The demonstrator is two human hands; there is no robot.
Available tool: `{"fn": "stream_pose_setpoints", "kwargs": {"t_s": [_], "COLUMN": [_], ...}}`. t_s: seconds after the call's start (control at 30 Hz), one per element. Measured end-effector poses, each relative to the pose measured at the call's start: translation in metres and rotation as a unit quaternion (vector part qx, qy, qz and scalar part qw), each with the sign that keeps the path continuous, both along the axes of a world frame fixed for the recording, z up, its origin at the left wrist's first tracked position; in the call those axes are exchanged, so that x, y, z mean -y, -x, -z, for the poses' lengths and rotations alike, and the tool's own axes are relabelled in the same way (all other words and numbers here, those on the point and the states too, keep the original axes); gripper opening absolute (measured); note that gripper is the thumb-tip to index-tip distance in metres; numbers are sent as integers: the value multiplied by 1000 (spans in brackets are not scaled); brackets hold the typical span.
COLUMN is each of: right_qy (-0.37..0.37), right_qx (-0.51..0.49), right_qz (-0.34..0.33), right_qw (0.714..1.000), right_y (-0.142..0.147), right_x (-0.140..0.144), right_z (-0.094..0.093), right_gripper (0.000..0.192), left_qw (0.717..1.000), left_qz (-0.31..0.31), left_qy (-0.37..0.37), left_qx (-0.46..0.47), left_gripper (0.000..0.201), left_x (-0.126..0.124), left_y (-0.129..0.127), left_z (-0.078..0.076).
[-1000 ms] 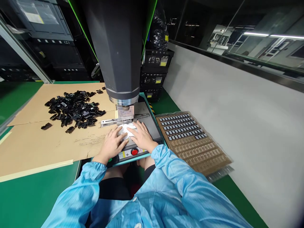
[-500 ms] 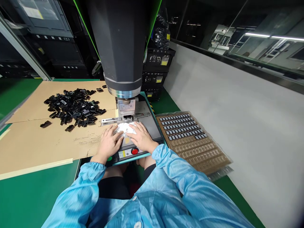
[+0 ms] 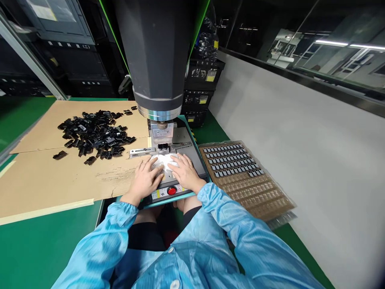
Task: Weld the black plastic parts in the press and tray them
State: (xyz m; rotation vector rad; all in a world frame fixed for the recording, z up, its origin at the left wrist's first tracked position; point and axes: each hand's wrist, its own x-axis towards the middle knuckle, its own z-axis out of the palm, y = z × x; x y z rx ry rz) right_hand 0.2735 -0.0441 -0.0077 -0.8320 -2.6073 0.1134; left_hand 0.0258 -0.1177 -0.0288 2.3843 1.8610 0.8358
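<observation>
A crumpled white cloth or tissue (image 3: 165, 161) lies on the grey base plate of a press-like machine, just in front of its metal fixture (image 3: 142, 152). My left hand (image 3: 146, 178) rests on the cloth's left side, fingers spread and thumb reaching inward. On the right side, my right hand (image 3: 187, 173) lies flat over the cloth with its fingers stretched out. Small dark parts (image 3: 163, 147) sit in the fixture beneath the machine's metal tool head (image 3: 162, 131). A red button (image 3: 171, 190) is on the front panel, between my wrists.
Black plastic parts (image 3: 96, 134) are heaped on cardboard (image 3: 69, 180) at left. A clear tray (image 3: 255, 196) at right holds rows of grey pieces in its far part. The machine's large dark column (image 3: 153, 52) hangs above. Black crates (image 3: 197, 98) stand behind.
My left hand has slid right across the base, covering more of the green button near its wrist. The white cloth has shifted slightly between my hands. My view has moved a little.
</observation>
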Motion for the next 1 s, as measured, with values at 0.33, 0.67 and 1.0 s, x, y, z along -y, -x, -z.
{"fn": "stream_pose_setpoints", "kwargs": {"t_s": [0.33,0.67,1.0], "right_qy": [0,-12,-15], "right_qx": [6,-34,-72], "right_qz": [-8,-4,4], "right_qw": [1000,999,997], "right_y": [-2,-2,-1], "right_x": [1,1,-1], "right_z": [1,5,10], "right_gripper": [47,46,41], "left_qw": [999,990,982], "left_qz": [26,133,156], "left_qy": [-1,-1,-56], "left_qx": [-26,-56,-86], "left_gripper": [37,30,28], "left_x": [5,15,13], "left_y": [-12,-6,-13], "left_z": [-7,-10,-14]}}
